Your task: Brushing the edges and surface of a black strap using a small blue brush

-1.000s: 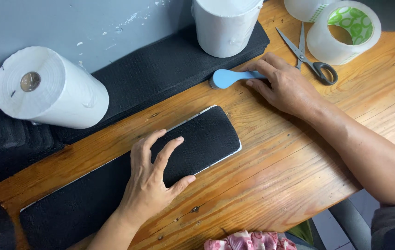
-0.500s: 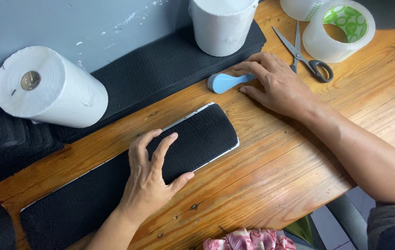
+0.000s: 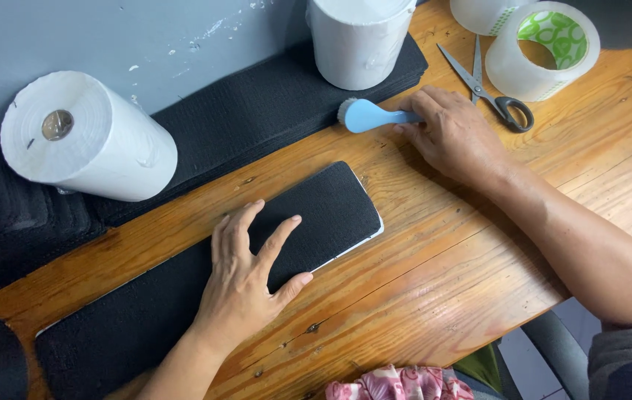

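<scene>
A long black strip of rough fabric (image 3: 330, 211) with a white backing lies diagonally on the wooden table (image 3: 479, 267). My left hand (image 3: 245, 278) rests flat on it, fingers spread. My right hand (image 3: 453, 133) grips the handle of a light blue brush (image 3: 368, 116), whose white bristles show at its left end. The brush sits near the back of the table, just in front of a stack of black strips (image 3: 256, 111).
A big white paper roll (image 3: 86, 137) lies on its side at the left. Another white roll (image 3: 360, 37) stands on the black stack. Scissors (image 3: 490, 89) and two clear tape rolls (image 3: 542, 48) lie at the back right. Pink cloth (image 3: 397, 381) shows at the near edge.
My right hand has turned the blue brush and drawn it slightly left, so its bristles now show. My left hand stays flat on the black strip.
</scene>
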